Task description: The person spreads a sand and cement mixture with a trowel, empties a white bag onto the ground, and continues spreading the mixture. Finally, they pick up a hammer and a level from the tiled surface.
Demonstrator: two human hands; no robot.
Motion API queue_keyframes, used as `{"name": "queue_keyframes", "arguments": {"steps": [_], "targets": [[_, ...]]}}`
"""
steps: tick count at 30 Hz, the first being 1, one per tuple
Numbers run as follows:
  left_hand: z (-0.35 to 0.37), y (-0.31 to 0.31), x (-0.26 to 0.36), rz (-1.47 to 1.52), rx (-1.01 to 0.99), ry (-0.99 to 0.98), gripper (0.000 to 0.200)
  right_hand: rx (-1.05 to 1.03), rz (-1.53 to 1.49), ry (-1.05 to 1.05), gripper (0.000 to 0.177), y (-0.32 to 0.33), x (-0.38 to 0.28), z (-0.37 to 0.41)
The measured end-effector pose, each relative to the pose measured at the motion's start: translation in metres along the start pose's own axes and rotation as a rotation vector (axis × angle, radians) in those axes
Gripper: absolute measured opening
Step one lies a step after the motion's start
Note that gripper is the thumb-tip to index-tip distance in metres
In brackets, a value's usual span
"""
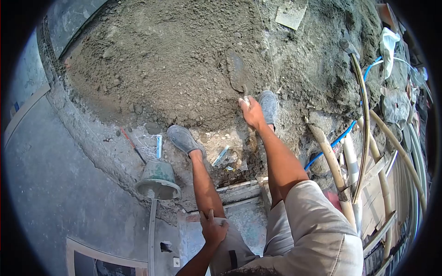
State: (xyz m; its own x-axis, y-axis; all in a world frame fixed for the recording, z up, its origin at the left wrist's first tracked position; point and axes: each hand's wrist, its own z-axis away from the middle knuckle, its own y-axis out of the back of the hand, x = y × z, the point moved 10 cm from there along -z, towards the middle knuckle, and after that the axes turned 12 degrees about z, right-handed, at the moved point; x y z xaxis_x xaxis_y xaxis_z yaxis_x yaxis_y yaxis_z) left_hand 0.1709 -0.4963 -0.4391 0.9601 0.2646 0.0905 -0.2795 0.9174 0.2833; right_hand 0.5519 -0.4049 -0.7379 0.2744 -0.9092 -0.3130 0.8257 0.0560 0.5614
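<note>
My right hand (252, 112) is closed round the handle of a trowel (237, 71). The trowel's grey, mortar-smeared blade lies flat against the heap of damp, crumbly mortar (165, 64). Below, my left hand (212, 230) rests on my left knee with its fingers apart, holding nothing. My shoes (183, 139) stand at the near edge of the mortar, the right shoe close beside my right hand.
A bucket (158, 177) stands left of my leg, near a red-and-black stick (132, 145). Taut string (271, 60) runs along the mortar's right side. Farther right are a long-handled hammer (357, 64), bamboo poles (329, 161) and blue hose (334, 142). A grey wall (78, 184) rises at left.
</note>
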Motion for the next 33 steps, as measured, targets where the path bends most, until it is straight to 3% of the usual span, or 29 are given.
{"name": "queue_keyframes", "arguments": {"steps": [2,4,5,7,8,9,13,15,17,19,21,26,27,28,30,33], "targets": [[0.0,0.001,0.002,-0.005,0.0,-0.014,0.076,0.047,0.004,0.005,0.057,0.012,-0.006,0.001],[0.001,-0.002,-0.007,0.0,-0.012,0.022,0.08,-0.247,-0.52,-0.255,0.033,-0.011,-0.005,0.015],[0.006,-0.003,-0.008,-0.004,-0.003,0.012,0.08,-0.226,-0.56,-0.281,0.045,-0.004,-0.008,0.023],[0.006,-0.004,-0.007,0.022,0.028,0.0,0.081,-0.325,-0.491,-0.239,0.043,0.016,-0.02,0.046],[0.007,-0.001,-0.003,0.018,0.054,-0.025,0.081,-0.279,-0.365,-0.14,0.031,0.035,-0.025,0.058],[0.009,0.001,-0.001,0.041,0.067,-0.031,0.08,-0.146,-0.154,0.057,0.037,0.048,-0.018,0.064],[0.022,0.028,0.034,0.149,0.11,-0.051,0.079,-0.142,-0.031,0.111,0.049,0.14,-0.012,0.126],[0.039,0.069,0.084,0.165,0.201,-0.121,0.074,-0.125,0.009,0.138,0.049,0.197,-0.004,0.143],[0.058,0.131,0.153,0.208,0.366,-0.388,0.071,-0.133,0.093,0.135,0.049,0.252,0.007,0.162],[0.076,0.197,0.203,0.41,0.447,-0.467,0.065,-0.158,0.165,0.117,0.052,0.304,0.008,0.175],[0.087,0.25,0.218,0.561,0.493,-0.426,0.067,-0.155,0.212,0.118,0.054,0.354,0.005,0.187],[0.111,0.329,0.221,0.523,0.499,-0.319,0.073,-0.158,0.195,-0.044,0.058,0.437,-0.017,0.238],[0.112,0.338,0.21,0.495,0.47,-0.271,0.075,-0.012,0.183,0.044,0.037,0.436,-0.002,0.233],[0.103,0.352,0.186,0.488,0.469,-0.281,0.075,-0.004,0.175,0.041,0.037,0.441,-0.011,0.249],[0.074,0.364,0.149,0.415,0.472,-0.309,0.079,-0.024,0.129,-0.054,0.062,0.465,-0.028,0.27],[0.106,0.419,0.167,0.413,0.509,-0.283,0.081,0.009,0.054,-0.079,0.056,0.491,-0.062,0.301]]}}
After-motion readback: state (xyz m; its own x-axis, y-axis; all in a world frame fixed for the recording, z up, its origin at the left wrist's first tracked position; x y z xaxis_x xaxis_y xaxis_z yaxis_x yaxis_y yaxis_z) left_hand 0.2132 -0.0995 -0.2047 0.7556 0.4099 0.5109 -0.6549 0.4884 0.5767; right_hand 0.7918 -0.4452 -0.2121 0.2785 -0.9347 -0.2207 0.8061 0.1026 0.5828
